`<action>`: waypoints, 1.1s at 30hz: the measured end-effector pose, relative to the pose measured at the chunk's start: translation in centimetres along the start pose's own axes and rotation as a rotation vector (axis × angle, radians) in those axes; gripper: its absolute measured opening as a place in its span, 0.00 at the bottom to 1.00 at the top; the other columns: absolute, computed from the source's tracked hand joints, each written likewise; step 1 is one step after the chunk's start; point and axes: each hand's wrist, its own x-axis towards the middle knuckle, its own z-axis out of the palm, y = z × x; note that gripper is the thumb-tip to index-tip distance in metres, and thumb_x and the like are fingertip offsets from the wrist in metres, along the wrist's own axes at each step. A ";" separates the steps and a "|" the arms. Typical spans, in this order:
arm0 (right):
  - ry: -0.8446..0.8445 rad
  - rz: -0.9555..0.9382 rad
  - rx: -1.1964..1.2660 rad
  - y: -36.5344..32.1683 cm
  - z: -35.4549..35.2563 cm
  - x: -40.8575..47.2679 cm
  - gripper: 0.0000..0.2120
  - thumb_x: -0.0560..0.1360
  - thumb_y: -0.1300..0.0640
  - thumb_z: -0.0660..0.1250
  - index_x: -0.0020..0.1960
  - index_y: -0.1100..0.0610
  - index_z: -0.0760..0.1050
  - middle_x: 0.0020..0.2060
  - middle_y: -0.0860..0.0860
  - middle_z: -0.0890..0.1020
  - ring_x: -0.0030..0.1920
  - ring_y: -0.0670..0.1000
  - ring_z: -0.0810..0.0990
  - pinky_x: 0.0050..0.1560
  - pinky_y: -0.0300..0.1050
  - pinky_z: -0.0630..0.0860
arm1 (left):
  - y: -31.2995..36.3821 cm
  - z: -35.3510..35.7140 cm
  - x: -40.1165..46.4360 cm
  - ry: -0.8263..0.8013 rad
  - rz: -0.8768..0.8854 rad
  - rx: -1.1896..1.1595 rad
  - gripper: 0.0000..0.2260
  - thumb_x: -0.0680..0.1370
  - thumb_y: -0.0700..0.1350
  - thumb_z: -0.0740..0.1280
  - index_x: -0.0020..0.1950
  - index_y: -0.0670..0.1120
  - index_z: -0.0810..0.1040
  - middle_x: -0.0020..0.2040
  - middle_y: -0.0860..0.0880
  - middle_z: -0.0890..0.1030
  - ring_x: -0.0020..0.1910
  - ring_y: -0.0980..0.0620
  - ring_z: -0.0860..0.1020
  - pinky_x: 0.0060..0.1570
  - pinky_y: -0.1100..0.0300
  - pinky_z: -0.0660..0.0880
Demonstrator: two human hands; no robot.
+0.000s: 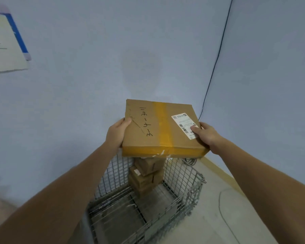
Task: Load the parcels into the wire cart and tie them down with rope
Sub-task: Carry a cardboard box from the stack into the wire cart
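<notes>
Two hands carry a flat parcel (pixel 161 127) above the wire cart (pixel 187 175), over a leaning stack of smaller parcels (pixel 146 175) at its far wall. Set down off-centre, it would probably topple them. Left hand (pixel 117 133) and right hand (pixel 207 136) clamp opposite edges, thumbs on top; underside fingers hidden.

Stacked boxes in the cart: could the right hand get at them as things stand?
Probably not yet. Both hands, left hand and right hand, grip the flat parcel, which hangs directly above the stacked boxes in the wire cart.
</notes>
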 end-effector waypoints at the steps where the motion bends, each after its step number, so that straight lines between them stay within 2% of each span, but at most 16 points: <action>1: 0.027 0.015 -0.030 0.7 -0.7 1.4 0.29 0.79 0.45 0.67 0.75 0.54 0.65 0.57 0.50 0.82 0.53 0.52 0.82 0.52 0.48 0.79 | -0.8 1.3 1.1 -0.019 -0.004 0.010 0.06 0.78 0.59 0.69 0.50 0.59 0.81 0.51 0.52 0.86 0.50 0.49 0.85 0.48 0.51 0.83; 3: 0.058 0.044 -0.064 2.1 -1.9 4.1 0.31 0.78 0.44 0.68 0.75 0.56 0.65 0.59 0.53 0.81 0.53 0.53 0.81 0.53 0.49 0.78 | -2.5 3.6 3.4 -0.053 -0.005 0.042 0.07 0.79 0.59 0.68 0.53 0.59 0.80 0.55 0.51 0.84 0.54 0.47 0.83 0.53 0.48 0.82; 6: 0.080 0.054 -0.089 3.6 -3.2 8.4 0.28 0.78 0.45 0.69 0.72 0.57 0.68 0.56 0.52 0.81 0.52 0.52 0.81 0.53 0.49 0.78 | -4.6 6.5 6.9 -0.115 -0.013 0.095 0.09 0.80 0.60 0.65 0.56 0.59 0.78 0.56 0.53 0.83 0.52 0.51 0.83 0.43 0.57 0.81; 8: 0.077 0.068 -0.110 4.5 -3.8 11.1 0.27 0.78 0.46 0.69 0.71 0.56 0.68 0.55 0.52 0.80 0.51 0.51 0.81 0.51 0.49 0.78 | -6.0 8.2 8.9 -0.116 -0.073 0.139 0.16 0.80 0.62 0.64 0.61 0.53 0.73 0.55 0.53 0.80 0.50 0.53 0.81 0.36 0.60 0.79; 11: 0.049 0.089 -0.110 6.0 -4.2 14.9 0.26 0.79 0.47 0.70 0.72 0.56 0.67 0.56 0.52 0.81 0.50 0.50 0.81 0.51 0.49 0.79 | -8.2 10.1 11.5 -0.092 -0.141 0.213 0.24 0.79 0.65 0.63 0.64 0.48 0.67 0.52 0.54 0.77 0.48 0.54 0.79 0.34 0.60 0.77; 15: -0.007 0.114 -0.121 8.0 -3.8 20.3 0.25 0.79 0.49 0.70 0.71 0.57 0.67 0.59 0.54 0.81 0.54 0.54 0.82 0.60 0.54 0.79 | -11.3 11.5 14.6 -0.054 -0.190 0.289 0.23 0.79 0.65 0.62 0.63 0.49 0.68 0.51 0.54 0.78 0.47 0.54 0.80 0.32 0.60 0.77; 17: -0.043 0.125 -0.119 9.3 -3.2 23.2 0.25 0.78 0.49 0.71 0.71 0.57 0.68 0.58 0.54 0.82 0.53 0.54 0.83 0.58 0.53 0.80 | -12.9 12.1 16.1 -0.026 -0.222 0.299 0.23 0.79 0.66 0.62 0.62 0.49 0.69 0.52 0.53 0.79 0.46 0.54 0.80 0.29 0.61 0.77; 19: -0.087 0.133 -0.119 10.8 -2.5 26.4 0.25 0.78 0.50 0.71 0.70 0.57 0.68 0.54 0.51 0.82 0.50 0.51 0.83 0.51 0.49 0.80 | -14.6 12.6 17.5 0.023 -0.253 0.306 0.22 0.78 0.67 0.63 0.61 0.51 0.70 0.53 0.53 0.79 0.46 0.54 0.81 0.28 0.61 0.77; 21: -0.141 0.134 -0.121 12.6 -1.7 29.5 0.25 0.78 0.51 0.72 0.70 0.58 0.68 0.50 0.49 0.82 0.47 0.49 0.83 0.43 0.44 0.79 | -16.4 13.2 18.5 0.080 -0.286 0.298 0.23 0.77 0.67 0.64 0.62 0.52 0.72 0.53 0.53 0.80 0.46 0.54 0.81 0.29 0.61 0.78; 23: -0.207 0.140 -0.147 14.7 -0.9 32.5 0.25 0.77 0.52 0.73 0.69 0.58 0.68 0.50 0.49 0.83 0.46 0.49 0.84 0.41 0.43 0.79 | -18.5 13.8 19.2 0.125 -0.315 0.302 0.22 0.77 0.66 0.65 0.62 0.51 0.73 0.55 0.53 0.80 0.46 0.55 0.81 0.33 0.62 0.79; 26: -0.326 0.168 -0.195 18.1 0.4 36.7 0.25 0.75 0.52 0.75 0.67 0.58 0.69 0.55 0.54 0.83 0.50 0.52 0.85 0.48 0.49 0.83 | -22.5 14.8 19.9 0.204 -0.376 0.375 0.18 0.80 0.63 0.64 0.62 0.52 0.73 0.56 0.53 0.78 0.46 0.56 0.78 0.46 0.57 0.76; 30: -0.471 0.198 -0.262 22.7 2.6 40.1 0.27 0.74 0.52 0.76 0.68 0.59 0.69 0.57 0.55 0.83 0.53 0.55 0.84 0.57 0.58 0.81 | -28.6 15.8 19.6 0.282 -0.485 0.359 0.18 0.81 0.57 0.65 0.66 0.49 0.77 0.52 0.53 0.81 0.51 0.50 0.81 0.50 0.54 0.78; 33: -0.529 0.238 -0.294 26.2 4.8 41.1 0.28 0.74 0.53 0.76 0.68 0.59 0.68 0.56 0.55 0.83 0.53 0.56 0.85 0.57 0.59 0.82 | -33.2 15.8 18.5 0.319 -0.576 0.358 0.16 0.82 0.57 0.65 0.64 0.50 0.80 0.50 0.55 0.83 0.53 0.48 0.81 0.56 0.50 0.78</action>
